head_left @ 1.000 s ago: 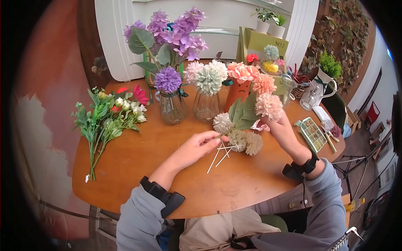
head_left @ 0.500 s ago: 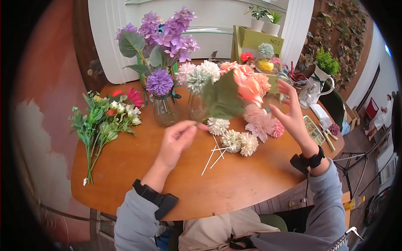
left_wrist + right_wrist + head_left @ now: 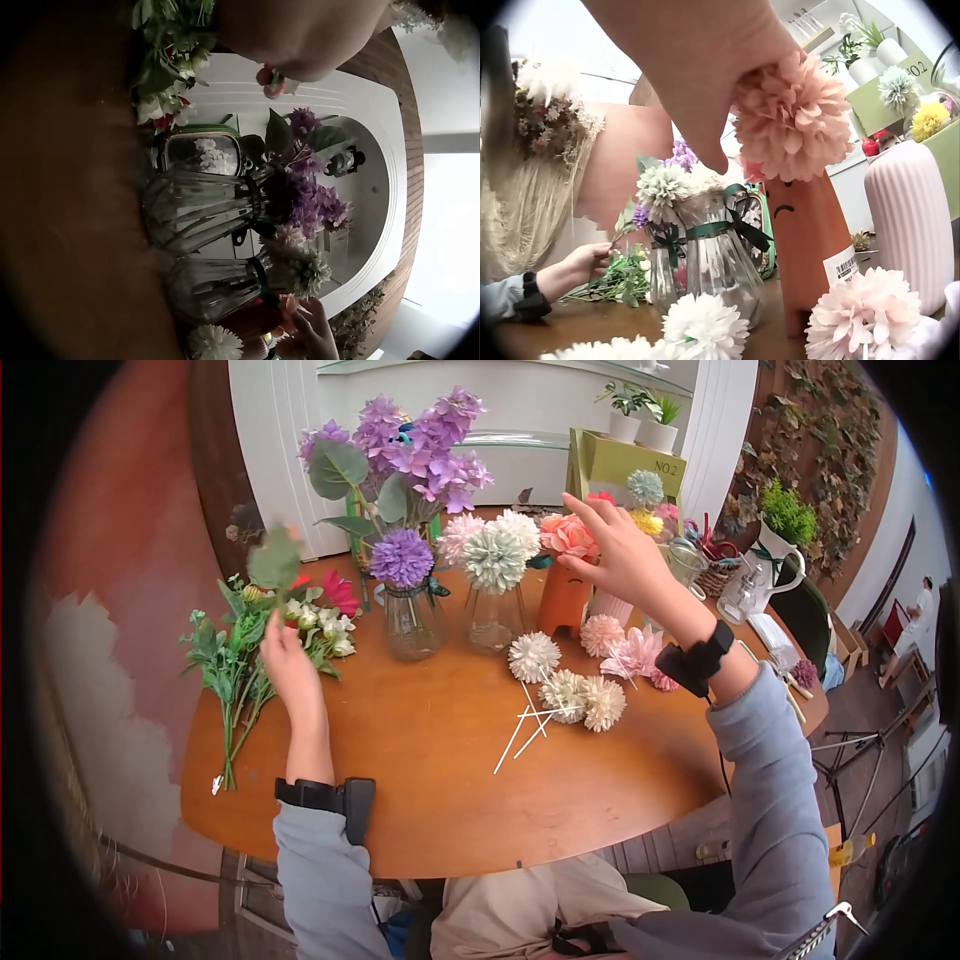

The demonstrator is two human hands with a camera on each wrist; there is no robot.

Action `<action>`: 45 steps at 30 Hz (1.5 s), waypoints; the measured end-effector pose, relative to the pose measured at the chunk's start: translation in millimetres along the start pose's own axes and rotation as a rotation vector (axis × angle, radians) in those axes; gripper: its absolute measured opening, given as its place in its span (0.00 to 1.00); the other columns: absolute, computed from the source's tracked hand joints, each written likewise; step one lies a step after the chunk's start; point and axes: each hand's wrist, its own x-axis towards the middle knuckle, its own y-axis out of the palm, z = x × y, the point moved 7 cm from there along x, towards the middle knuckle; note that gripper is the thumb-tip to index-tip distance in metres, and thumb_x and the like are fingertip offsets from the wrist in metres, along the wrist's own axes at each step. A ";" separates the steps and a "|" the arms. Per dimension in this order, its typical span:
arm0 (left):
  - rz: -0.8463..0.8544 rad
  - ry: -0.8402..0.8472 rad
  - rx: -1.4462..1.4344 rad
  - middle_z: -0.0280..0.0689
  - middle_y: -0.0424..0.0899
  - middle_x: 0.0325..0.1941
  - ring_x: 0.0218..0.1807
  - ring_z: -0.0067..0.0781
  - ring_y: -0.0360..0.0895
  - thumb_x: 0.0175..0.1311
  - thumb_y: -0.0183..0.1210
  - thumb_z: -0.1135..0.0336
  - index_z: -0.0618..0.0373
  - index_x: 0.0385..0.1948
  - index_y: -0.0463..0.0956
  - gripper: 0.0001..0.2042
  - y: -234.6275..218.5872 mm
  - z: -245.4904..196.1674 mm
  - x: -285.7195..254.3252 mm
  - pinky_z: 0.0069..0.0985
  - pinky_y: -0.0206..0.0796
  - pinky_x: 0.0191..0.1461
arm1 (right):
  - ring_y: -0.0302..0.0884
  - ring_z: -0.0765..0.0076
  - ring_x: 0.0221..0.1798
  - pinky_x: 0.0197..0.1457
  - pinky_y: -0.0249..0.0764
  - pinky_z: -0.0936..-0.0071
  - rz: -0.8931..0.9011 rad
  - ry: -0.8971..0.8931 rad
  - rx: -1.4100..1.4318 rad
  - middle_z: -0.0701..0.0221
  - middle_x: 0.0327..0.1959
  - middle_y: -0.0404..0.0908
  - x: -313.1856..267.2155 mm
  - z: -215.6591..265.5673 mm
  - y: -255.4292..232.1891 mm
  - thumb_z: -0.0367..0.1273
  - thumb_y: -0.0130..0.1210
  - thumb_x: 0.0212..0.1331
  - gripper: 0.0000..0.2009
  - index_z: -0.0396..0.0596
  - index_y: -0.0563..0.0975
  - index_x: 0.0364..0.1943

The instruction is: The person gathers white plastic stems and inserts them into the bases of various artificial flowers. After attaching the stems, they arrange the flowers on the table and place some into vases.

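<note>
My left hand [image 3: 292, 665] pinches a stem with green leaves [image 3: 275, 560] above the bunch of artificial greenery [image 3: 230, 650] at the table's left. In the right wrist view the same leafy stem [image 3: 625, 217] rises from the fingertips. My right hand [image 3: 630, 560] reaches over the orange vase [image 3: 565, 595], beside its coral flowers [image 3: 567, 535]; thumb and forefinger are spread apart. A peach pompom flower [image 3: 791, 116] is right at this hand in the right wrist view and partly hides its fingers. Cream pompom flowers [image 3: 533, 657] and pink blossoms [image 3: 635, 652] lie below.
Two clear glass vases [image 3: 412, 625] with purple and pale flowers stand at the back. White sticks [image 3: 520, 735] lie crossed mid-table. A pink ribbed vase [image 3: 909, 225] stands beside the orange one. A green box [image 3: 625, 470] and white jug [image 3: 775, 555] are at back right.
My left hand has swung from the middle of the table to the left with the leafy stem. My right hand has left a pale peach blossom and moved up to the coral flowers.
</note>
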 end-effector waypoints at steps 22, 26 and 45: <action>0.045 0.335 -0.419 0.34 0.65 0.50 0.51 0.25 0.65 0.62 0.44 0.77 0.58 0.45 0.70 0.11 -7.8 -120.9 -56.1 0.23 0.58 0.55 | 0.69 0.65 0.20 0.25 0.67 0.73 -0.356 0.052 0.069 0.67 0.20 0.70 4.7 -3.8 -109.8 0.28 0.59 0.51 0.09 0.42 0.69 0.23; 0.432 0.371 -0.561 0.33 0.69 0.43 0.46 0.23 0.68 0.64 0.45 0.75 0.59 0.39 0.71 0.07 21.5 -140.1 -77.3 0.20 0.61 0.51 | 0.69 0.71 0.18 0.23 0.66 0.75 -0.300 0.054 0.176 0.68 0.17 0.69 -18.4 9.0 -106.2 0.27 0.60 0.50 0.09 0.42 0.70 0.23; 1.505 -0.107 -0.550 0.22 0.60 0.17 0.22 0.14 0.55 0.72 0.39 0.54 0.58 0.33 0.74 0.19 82.6 -123.2 -164.4 0.15 0.49 0.27 | 0.72 0.60 0.24 0.24 0.69 0.66 0.019 -0.288 0.378 0.67 0.22 0.68 -31.7 142.8 -9.3 0.31 0.56 0.55 0.09 0.46 0.67 0.28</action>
